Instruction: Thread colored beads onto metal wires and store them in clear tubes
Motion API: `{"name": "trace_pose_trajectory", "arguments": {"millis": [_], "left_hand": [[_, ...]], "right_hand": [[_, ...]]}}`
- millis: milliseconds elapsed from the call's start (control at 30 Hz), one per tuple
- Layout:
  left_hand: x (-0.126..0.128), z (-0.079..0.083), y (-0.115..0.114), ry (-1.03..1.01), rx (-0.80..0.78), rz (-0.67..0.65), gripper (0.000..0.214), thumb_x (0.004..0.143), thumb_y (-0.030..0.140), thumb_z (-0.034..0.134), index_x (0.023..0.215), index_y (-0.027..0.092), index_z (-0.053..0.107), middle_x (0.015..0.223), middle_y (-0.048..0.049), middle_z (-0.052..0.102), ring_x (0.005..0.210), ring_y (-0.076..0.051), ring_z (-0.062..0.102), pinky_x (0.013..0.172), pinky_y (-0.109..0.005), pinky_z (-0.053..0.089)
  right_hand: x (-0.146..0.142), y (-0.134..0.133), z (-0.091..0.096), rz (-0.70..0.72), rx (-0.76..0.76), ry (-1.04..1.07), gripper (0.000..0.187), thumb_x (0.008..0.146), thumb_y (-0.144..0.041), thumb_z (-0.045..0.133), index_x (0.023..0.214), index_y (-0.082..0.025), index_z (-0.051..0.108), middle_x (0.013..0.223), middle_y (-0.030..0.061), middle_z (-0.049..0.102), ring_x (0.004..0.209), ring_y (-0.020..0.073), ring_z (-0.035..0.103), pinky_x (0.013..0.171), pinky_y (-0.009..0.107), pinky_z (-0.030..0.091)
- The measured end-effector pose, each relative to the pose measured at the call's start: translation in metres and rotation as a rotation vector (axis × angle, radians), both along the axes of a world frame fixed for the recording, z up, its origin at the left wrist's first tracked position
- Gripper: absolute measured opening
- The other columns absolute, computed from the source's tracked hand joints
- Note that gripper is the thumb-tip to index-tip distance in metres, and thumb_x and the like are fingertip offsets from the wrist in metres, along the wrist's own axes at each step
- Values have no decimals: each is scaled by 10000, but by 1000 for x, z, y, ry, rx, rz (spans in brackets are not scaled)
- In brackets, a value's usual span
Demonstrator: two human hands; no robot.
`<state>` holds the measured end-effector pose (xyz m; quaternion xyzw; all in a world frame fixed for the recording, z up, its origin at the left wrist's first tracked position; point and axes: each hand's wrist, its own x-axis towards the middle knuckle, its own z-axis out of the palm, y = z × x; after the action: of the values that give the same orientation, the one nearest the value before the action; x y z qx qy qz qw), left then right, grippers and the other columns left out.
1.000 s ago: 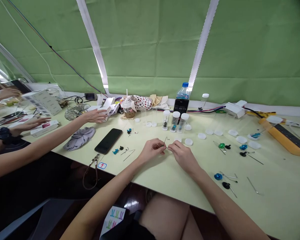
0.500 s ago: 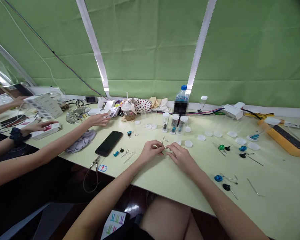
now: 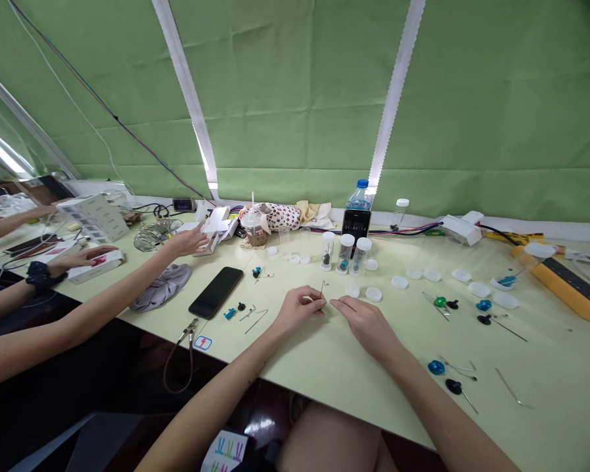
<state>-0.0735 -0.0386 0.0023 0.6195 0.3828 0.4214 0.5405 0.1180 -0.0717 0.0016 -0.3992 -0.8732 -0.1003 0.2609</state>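
Wire (image 3: 323, 288) at frame ctr, pinched in L hand (image 3: 299, 308) fingertips; long axis approx. upright, top bent R. R hand (image 3: 366, 320) just R, fingertips near but apart from L's; can't tell if gripping anything. Pale table (image 3: 324, 367) below, caps (image 3: 373, 294) slightly above R, green sheet (image 3: 265, 98) across top.

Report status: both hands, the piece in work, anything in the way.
Left hand pinches thin wire, bent end up. Right hand close by, grip unclear. White cap just beyond right hand, not between the hands.
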Motion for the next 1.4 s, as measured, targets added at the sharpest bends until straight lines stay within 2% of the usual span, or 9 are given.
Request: {"name": "trace_pose_trajectory", "arguments": {"millis": [100,233,500,733,933,1200,1400], "left_hand": [[1,0,-2,1,12,-6,283,718,404,661,783,129,642,817,-44,608,647,-122,605,658,-286,532],[1,0,-2,12,20,-5,283,721,413,654,769,134,645,816,-44,606,651,-120,595,649,-282,531],[0,-2,1,10,10,7,290,722,406,654,789,124,640,819,-44,604,657,-126,602,647,-280,532],[0,-1,2,-30,-78,-62,268,672,317,705,839,113,656,810,-52,639,659,-139,630,687,-287,518],[0,-2,3,-67,-72,-75,228,615,219,733,808,119,662,835,-52,651,716,-155,636,760,-327,515],[0,-8,4,-49,-60,-75,239,633,226,725,833,121,646,858,-54,654,703,-146,637,751,-327,520],[1,-6,3,-72,-80,-59,222,617,231,736,765,110,623,858,-57,652,681,-138,633,735,-331,526]], "right_hand": [[-1,1,-3,-58,36,-19,331,853,-26,390,1082,-174,577,893,60,642,757,159,599,595,258,396],[-3,1,-3,-61,68,-38,317,855,-19,378,1013,-186,597,825,47,621,709,145,572,557,260,337],[-4,2,1,-83,105,-132,217,899,-105,410,972,-181,600,846,61,598,750,172,542,645,295,339],[-2,-1,2,-73,128,-111,261,906,-71,365,939,-168,605,828,64,592,696,146,535,602,282,314],[-3,-3,4,-126,197,-194,265,904,-62,369,933,-176,606,839,47,615,636,125,514,588,294,293],[-4,-2,3,-112,207,-202,291,913,-63,335,935,-167,607,855,64,593,653,132,509,581,294,292],[-5,-3,2,-124,236,-210,278,908,-55,344,910,-163,601,769,45,541,603,124,465,554,285,268]]}}
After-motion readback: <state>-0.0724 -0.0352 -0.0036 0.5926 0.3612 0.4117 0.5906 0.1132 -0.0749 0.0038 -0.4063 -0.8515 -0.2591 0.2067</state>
